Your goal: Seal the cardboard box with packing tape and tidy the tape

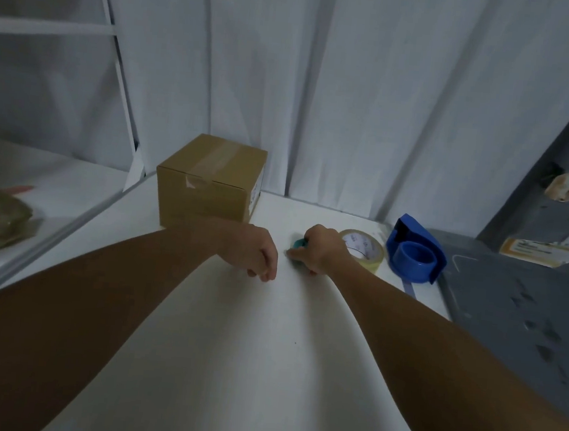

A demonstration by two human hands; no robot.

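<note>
Box (pixel 210 181) sits taped behind curled empty left hand (pixel 255 254); right hand (pixel 321 249) grips teal object (pixel 299 243).

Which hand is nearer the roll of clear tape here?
Right. The right hand lies directly beside the tape roll, its grip closed on a small teal object. The left hand rests loosely curled further left, apart from the roll.
</note>
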